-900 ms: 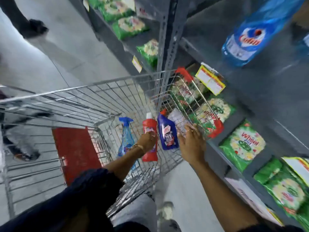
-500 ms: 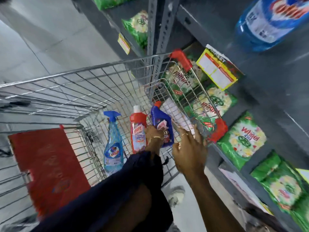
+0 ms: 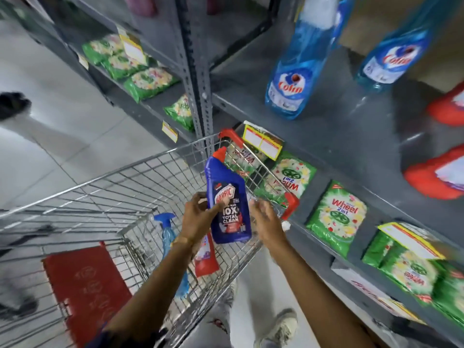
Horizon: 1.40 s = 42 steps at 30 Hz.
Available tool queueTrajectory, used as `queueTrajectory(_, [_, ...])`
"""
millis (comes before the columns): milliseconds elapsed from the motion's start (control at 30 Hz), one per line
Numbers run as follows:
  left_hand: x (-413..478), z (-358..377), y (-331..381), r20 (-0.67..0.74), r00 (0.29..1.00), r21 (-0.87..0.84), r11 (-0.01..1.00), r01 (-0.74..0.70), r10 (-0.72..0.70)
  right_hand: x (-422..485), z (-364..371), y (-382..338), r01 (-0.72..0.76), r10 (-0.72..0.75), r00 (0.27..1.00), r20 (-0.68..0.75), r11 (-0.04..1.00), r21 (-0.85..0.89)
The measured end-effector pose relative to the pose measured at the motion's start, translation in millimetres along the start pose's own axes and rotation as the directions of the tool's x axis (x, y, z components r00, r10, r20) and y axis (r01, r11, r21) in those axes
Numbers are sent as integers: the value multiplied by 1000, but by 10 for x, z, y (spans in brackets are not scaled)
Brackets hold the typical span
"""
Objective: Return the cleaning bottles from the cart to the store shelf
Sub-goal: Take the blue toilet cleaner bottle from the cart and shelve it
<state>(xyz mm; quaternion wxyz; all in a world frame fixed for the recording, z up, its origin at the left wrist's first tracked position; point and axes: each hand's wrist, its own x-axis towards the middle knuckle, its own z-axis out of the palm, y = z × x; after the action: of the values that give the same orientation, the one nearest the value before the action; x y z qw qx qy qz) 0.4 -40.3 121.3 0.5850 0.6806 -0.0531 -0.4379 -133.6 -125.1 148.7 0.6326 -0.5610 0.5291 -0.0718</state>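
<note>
Harpic bottle (image 3: 227,204) now lifted clear of cart (image 3: 140,172), left hand (image 3: 198,217) grasping it, right hand (image 3: 266,222) released beside — shelf (image 3: 351,136) next, 2 bottles left.

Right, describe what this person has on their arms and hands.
The left hand has a thin gold-coloured bracelet at the wrist, and a dark navy sleeve is pushed up near the elbow. The right hand and forearm are bare; blur hides any ring.

The toilet cleaner bottle (image 3: 227,202) is held above the cart (image 3: 105,194), between the left hand (image 3: 198,217) and right hand (image 3: 266,219). A spray bottle (image 3: 168,237) stands in the cart's near corner. The shelf (image 3: 339,136) lies right of the cart, two bottles (image 3: 291,79) standing on it.
</note>
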Motion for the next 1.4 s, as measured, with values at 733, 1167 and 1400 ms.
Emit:
queueTrajectory(733, [-2133, 2232, 313, 737, 663, 137, 932, -335, 130, -2135, -2355, 882, 431, -194, 866, -461, 759, 489])
queueTrajectory(1167, [-2412, 4632, 19, 905, 232, -120, 737, -665, 357, -2150, -4456, 1298, 687, -364, 528, -768, 715, 133])
queueTrajectory(1400, [-2358, 5227, -252, 864, 284, -128, 725, -677, 417, -1934, -5043, 1445, 670, -354, 528, -772, 732, 123])
